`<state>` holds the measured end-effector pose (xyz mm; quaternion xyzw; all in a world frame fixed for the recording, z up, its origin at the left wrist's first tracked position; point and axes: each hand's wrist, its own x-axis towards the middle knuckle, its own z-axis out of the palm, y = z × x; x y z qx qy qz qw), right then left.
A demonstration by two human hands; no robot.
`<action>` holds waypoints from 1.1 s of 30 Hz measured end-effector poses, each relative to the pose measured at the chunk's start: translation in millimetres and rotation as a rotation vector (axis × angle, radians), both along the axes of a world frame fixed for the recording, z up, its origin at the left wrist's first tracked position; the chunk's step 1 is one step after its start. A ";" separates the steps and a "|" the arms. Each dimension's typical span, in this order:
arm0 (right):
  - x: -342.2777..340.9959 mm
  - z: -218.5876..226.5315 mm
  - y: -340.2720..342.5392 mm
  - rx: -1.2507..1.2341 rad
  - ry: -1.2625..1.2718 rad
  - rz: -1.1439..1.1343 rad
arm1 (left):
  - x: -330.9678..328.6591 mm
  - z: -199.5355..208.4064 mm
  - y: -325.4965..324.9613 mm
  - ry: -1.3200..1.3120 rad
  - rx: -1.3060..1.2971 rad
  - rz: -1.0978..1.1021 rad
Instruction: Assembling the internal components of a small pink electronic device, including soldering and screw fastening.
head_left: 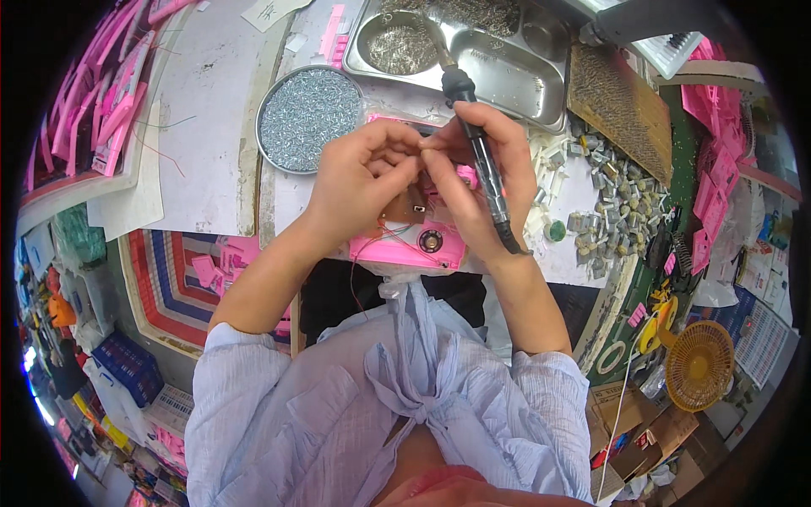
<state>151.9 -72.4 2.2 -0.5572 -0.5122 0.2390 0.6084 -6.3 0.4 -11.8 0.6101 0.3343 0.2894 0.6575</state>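
Observation:
My right hand (498, 165) holds a black soldering iron (483, 156) between thumb and fingers, its metal tip pointing away over the steel tray. The thumb and forefinger of that hand also meet the fingertips of my left hand (359, 173). My left hand is pinched closed; whatever lies between the fingertips is too small to make out. Beneath both hands sits a pink plastic housing (389, 252) with a round black part (431, 242) in it. A brown circuit board (404, 209) and thin loose wires lie on the housing, partly covered by my hands.
A round dish of silvery screws (308, 120) stands left of my hands. Beyond is a steel compartment tray (498, 72) holding small metal parts. To the right, small metal blocks (621, 203) lie heaped beside a brown board (621, 110). Pink casings (110, 118) are stacked far left.

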 end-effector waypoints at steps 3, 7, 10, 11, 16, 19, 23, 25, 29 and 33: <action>2.4 2.3 -0.9 -0.021 0.173 0.056 | 1.0 -1.1 1.3 -0.022 -0.083 -0.008; 7.7 -2.1 -0.9 -0.024 0.128 0.069 | -0.6 -0.1 2.2 -0.032 -0.119 -0.007; 8.9 -3.0 1.0 -0.022 0.111 0.078 | -0.6 0.3 2.8 -0.021 -0.110 -0.020; 7.9 -1.6 2.0 -0.033 0.113 0.079 | -0.5 1.0 2.9 -0.015 -0.113 -0.023; 5.9 -5.9 4.0 -0.040 0.070 0.055 | -0.8 1.1 1.5 0.070 0.054 -0.013; 5.7 -7.6 4.1 -0.038 0.030 0.023 | 0.8 -0.7 1.4 0.095 0.317 0.047; 4.2 -8.4 3.0 -0.043 -0.027 -0.027 | 0.5 -3.6 3.3 0.110 0.310 0.059; 3.9 -9.7 2.1 -0.024 -0.078 -0.041 | -1.6 -0.7 5.5 0.141 0.240 0.020; 2.9 -9.5 -0.9 0.036 -0.218 -0.061 | 0.2 3.0 6.9 0.147 0.258 -0.002; 6.7 -18.3 -12.2 0.110 -0.380 -0.015 | 0.7 -0.4 10.0 0.111 0.402 0.015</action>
